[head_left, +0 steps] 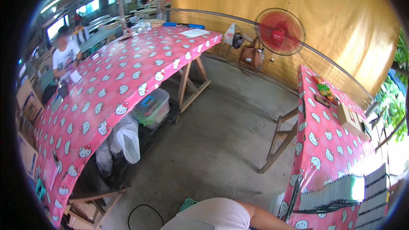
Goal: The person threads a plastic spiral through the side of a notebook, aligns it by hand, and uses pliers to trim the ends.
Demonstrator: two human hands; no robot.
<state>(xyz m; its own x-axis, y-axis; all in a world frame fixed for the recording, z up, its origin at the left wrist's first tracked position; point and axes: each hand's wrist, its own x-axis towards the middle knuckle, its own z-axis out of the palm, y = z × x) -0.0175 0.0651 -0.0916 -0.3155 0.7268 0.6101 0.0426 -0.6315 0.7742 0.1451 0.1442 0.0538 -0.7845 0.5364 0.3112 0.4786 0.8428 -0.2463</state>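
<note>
One of my arms, in a short pale sleeve, reaches right along the lower edge toward the right-hand table. It looks like my left arm, but its hand is cut off by the frame edge. My right hand is out of the picture. Nearest to that arm lies a fanned row of thin pale pieces with dark edges, on a pink cloth with white cat faces. Beside it is a taller stack of pale pieces crossed by black bands. What these pieces are, I cannot make out.
A long pink-covered table curves along the left, with a person at its far side. Plastic bags and a clear bin sit beneath. Trestle legs jut onto the concrete floor. A red fan stands by the railing.
</note>
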